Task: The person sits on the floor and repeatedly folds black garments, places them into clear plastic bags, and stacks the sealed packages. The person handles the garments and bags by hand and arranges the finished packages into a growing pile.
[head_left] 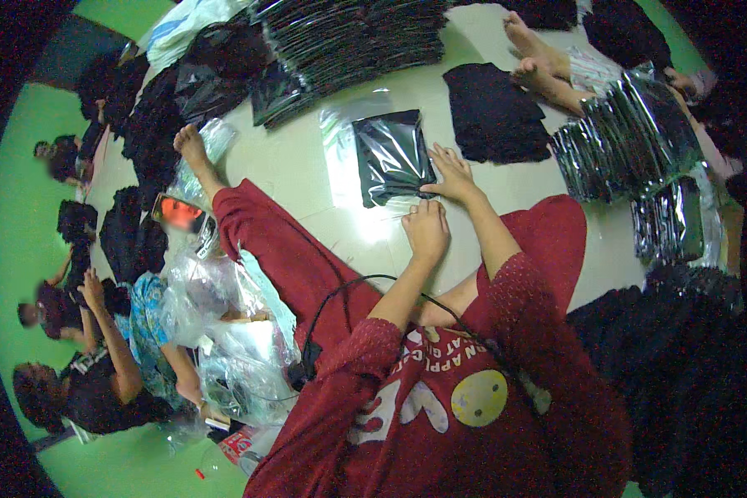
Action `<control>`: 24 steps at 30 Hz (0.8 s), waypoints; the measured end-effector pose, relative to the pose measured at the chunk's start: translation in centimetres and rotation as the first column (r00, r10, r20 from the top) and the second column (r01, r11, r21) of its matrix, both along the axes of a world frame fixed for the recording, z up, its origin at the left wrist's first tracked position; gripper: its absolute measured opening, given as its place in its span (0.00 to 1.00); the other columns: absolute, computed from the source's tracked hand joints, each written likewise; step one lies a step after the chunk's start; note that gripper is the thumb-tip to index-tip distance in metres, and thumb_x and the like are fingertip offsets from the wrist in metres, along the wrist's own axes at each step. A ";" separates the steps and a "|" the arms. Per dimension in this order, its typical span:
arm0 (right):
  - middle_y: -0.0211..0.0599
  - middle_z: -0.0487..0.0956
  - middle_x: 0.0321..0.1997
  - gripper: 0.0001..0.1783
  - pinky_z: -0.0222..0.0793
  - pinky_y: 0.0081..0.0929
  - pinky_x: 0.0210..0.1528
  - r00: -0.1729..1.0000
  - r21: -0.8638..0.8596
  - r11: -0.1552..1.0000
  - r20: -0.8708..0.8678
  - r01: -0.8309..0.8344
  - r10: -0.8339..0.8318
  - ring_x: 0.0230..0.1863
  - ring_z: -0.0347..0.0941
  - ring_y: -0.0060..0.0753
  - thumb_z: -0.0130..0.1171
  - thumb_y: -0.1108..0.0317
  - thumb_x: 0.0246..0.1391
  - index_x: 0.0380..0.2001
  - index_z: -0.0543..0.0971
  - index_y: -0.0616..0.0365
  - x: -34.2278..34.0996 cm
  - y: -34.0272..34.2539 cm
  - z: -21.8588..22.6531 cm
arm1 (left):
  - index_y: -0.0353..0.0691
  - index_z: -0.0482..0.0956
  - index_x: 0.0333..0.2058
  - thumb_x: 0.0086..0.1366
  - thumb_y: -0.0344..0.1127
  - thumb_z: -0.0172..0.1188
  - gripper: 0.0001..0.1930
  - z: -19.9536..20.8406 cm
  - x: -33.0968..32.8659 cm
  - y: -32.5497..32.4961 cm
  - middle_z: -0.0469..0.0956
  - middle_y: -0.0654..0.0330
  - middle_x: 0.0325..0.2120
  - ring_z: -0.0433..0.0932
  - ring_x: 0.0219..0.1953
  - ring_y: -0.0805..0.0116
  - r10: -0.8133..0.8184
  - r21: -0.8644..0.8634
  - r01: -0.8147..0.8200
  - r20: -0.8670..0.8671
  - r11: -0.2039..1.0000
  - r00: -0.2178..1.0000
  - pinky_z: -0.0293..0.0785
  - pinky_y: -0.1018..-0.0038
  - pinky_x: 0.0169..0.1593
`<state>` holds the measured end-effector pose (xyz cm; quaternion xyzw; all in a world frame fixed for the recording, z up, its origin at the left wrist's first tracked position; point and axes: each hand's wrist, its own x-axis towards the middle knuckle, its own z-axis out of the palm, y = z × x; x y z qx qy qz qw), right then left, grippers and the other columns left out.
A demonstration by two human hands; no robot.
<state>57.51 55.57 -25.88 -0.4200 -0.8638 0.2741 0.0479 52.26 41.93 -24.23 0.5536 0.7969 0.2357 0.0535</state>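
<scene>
A black folded garment in a clear plastic bag (390, 158) lies flat on the floor in front of me. My left hand (427, 233) is closed at the bag's near edge, its fingers pinching the clear plastic there. My right hand (454, 177) rests with fingers spread at the right edge of the bag, the thumb pointing toward the near right corner. Under and left of the packed garment are flat, empty clear bags (338, 158). To the right lies a black folded garment pile (496, 114) without plastic.
Stacks of bagged black garments stand ahead (357, 41) and at the right (627, 137). Loose clear plastic (212, 307) and a phone (181, 212) lie left of my leg. A co-worker (100, 390) sits at the left; another person's feet (535, 58) reach in at the upper right.
</scene>
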 end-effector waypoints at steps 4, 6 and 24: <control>0.33 0.46 0.67 0.55 0.40 0.48 0.61 1.000 0.012 1.000 0.017 -0.006 0.006 0.67 0.40 0.38 0.65 0.41 0.28 0.60 0.54 0.48 -0.1 0.0 0.1 | 0.39 0.71 0.29 0.55 0.35 0.50 0.07 -0.2 -0.1 0.0 0.70 0.55 0.28 0.70 0.34 0.58 -0.033 -0.028 0.031 -0.062 0.999 0.998 0.60 0.61 0.36; 0.33 0.47 0.67 0.55 0.40 0.49 0.61 1.000 0.036 0.999 -0.007 -0.006 0.006 0.66 0.41 0.38 0.65 0.41 0.27 0.60 0.55 0.48 -0.2 -0.1 0.1 | 0.38 0.71 0.30 0.55 0.35 0.50 0.07 -0.1 -0.1 0.0 0.70 0.55 0.28 0.70 0.35 0.58 -0.034 -0.033 0.031 -0.083 0.999 0.996 0.60 0.61 0.37; 0.32 0.46 0.67 0.53 0.38 0.48 0.62 1.000 0.033 0.999 -0.019 0.006 -0.006 0.67 0.40 0.39 0.65 0.41 0.28 0.59 0.56 0.49 0.0 -0.2 0.1 | 0.40 0.72 0.30 0.50 0.34 0.54 0.08 -0.2 -0.9 -0.5 0.70 0.57 0.29 0.70 0.35 0.58 -0.135 0.057 0.137 -0.036 0.989 0.990 0.63 0.63 0.37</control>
